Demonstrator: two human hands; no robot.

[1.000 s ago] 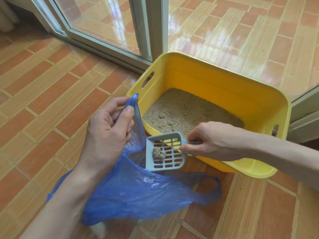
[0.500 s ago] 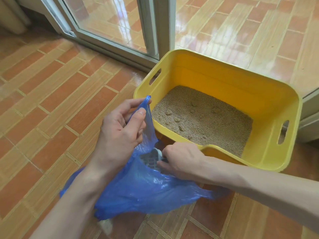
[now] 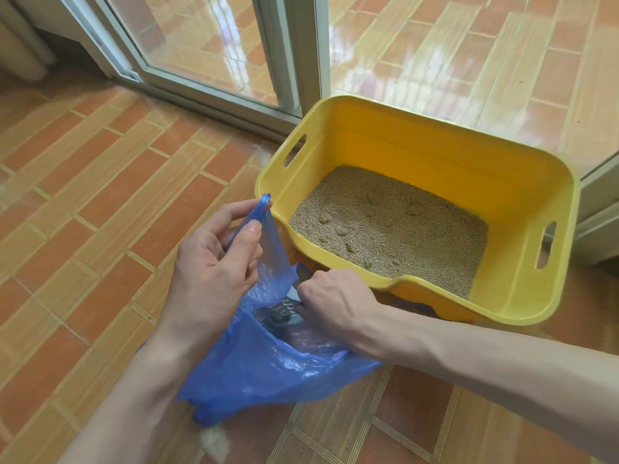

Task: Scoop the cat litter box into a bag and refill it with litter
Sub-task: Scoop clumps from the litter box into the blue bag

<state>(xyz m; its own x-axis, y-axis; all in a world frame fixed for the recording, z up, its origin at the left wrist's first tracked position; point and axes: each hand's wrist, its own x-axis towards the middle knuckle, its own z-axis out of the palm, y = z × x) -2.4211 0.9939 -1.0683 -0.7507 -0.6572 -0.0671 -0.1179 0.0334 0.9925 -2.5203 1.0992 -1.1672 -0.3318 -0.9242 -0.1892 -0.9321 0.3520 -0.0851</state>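
Tiled floor (image 3: 100, 195) unchanged — scoop (image 3: 284, 311) sits deeper inside bag (image 3: 268, 370).

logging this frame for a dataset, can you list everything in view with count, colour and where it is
yellow plastic litter box: one, yellow, on the tiled floor by the door frame, right of centre
granular cat litter: one bed with several clumps, beige, inside the litter box
thin blue plastic bag: one, blue, on the floor in front of the box, mouth held open
slotted plastic scoop: one, grey-blue, head down inside the bag, mostly hidden
sliding glass door: one, pale frame, top left to centre
tiled floor: orange and tan tiles, all around
left hand: one, pinches the bag's handle, holding it up
right hand: one, grips the scoop's handle at the bag's mouth
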